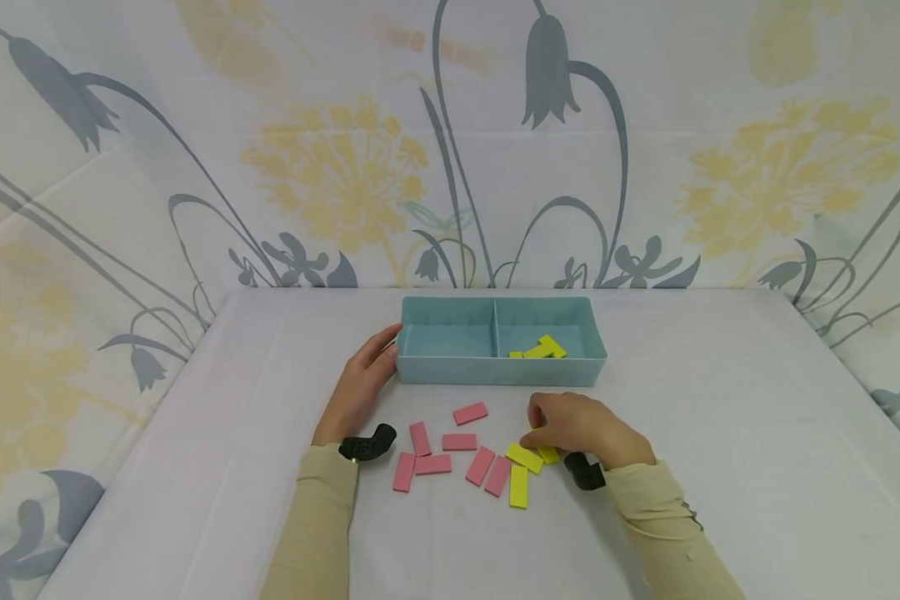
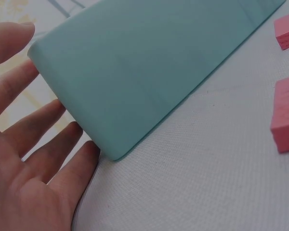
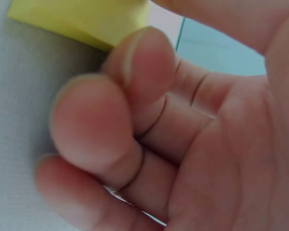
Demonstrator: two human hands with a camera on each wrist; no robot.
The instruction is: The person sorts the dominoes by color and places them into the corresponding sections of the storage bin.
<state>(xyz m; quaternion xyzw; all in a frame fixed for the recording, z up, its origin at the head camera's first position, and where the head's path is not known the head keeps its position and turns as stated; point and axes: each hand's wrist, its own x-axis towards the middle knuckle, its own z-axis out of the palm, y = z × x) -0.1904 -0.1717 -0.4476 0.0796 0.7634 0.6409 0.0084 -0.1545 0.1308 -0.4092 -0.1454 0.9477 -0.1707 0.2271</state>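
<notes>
A light blue two-compartment box (image 1: 450, 371) stands toward the back of the table. My left hand (image 1: 356, 392) rests against its left end; in the left wrist view the spread fingers (image 2: 43, 130) touch the end wall, thumb near the rim. My right hand (image 1: 581, 423) is low over the yellow blocks at the front right, its thumb and fingertip pinching a yellow block (image 3: 77, 21), partly hidden by the hand. Beside it lie more yellow blocks, one angled (image 1: 523, 458) and one pointing toward me (image 1: 518, 487). Several yellow blocks (image 1: 547, 347) lie in the box's right compartment.
Several pink blocks (image 1: 459, 442) lie scattered in front of the box, between the two hands. The box's divider (image 1: 495, 327) separates left from right compartment. A patterned cloth (image 1: 480, 150) hangs behind the white table (image 1: 720, 400).
</notes>
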